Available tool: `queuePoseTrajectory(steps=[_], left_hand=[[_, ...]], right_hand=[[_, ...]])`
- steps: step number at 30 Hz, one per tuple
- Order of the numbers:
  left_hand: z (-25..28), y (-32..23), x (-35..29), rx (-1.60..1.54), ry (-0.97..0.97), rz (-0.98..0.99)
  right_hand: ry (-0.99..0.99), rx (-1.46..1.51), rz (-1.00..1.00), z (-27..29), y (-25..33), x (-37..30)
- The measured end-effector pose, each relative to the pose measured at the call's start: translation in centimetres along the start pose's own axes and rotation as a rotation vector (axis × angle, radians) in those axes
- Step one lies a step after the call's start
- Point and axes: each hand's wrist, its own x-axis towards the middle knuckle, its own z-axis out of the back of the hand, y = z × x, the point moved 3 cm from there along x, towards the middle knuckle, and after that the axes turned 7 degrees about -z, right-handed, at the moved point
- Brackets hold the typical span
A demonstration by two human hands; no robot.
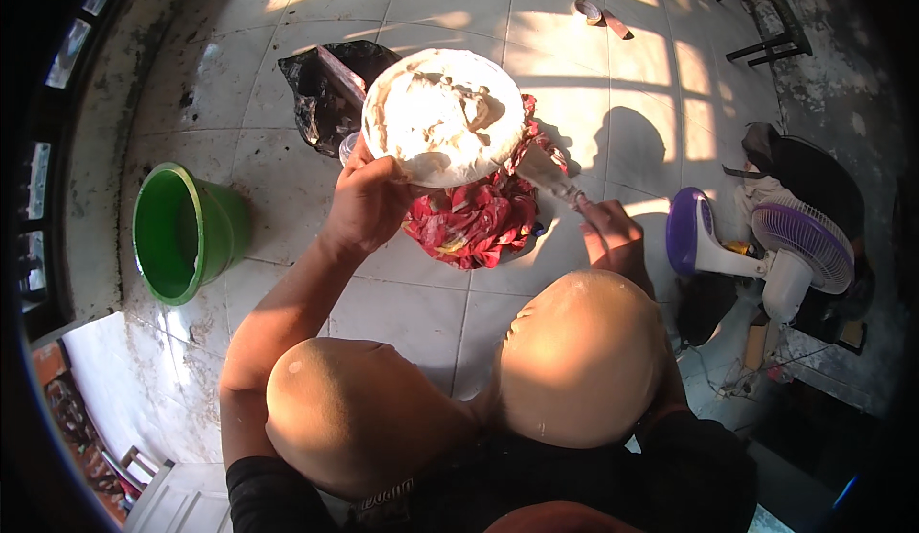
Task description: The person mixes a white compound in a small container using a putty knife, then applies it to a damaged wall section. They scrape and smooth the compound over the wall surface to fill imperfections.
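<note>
Our left hand (371, 198) clamps the rim of a round white bowl (515, 120) of pale paste (442, 112), held over crumpled red patterned cloth (474, 225); our right hand (614, 233) grips a flat-bladed scraper (553, 180). Supported at one edge, the bowl could tip, spilling paste.

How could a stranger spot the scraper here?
On the tiled floor, find the crumpled red patterned cloth. At its right edge in view, the person's right hand holds the scraper. Unlike the round bowl in the left hand, it is slim, with a flat, widening blade.
</note>
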Motion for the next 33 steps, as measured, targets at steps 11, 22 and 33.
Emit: queuePoseTrajectory(steps=[11, 22, 33], left_hand=[[-3.8, -2.3, 0.6, 0.036, 0.068, -0.053], [-1.6, -4.7, 0.5, 0.105, 0.018, -0.152], [-5.8, -3.4, 0.7, 0.063, 0.009, -0.155]], right_hand=[[0.360, 1.426, -0.524, -4.7, 4.8, 7.7], [0.336, 1.308, -0.758, -2.7, -0.1, 3.4], [-0.310, 0.089, 0.134, -3.2, 7.2, 11.2]])
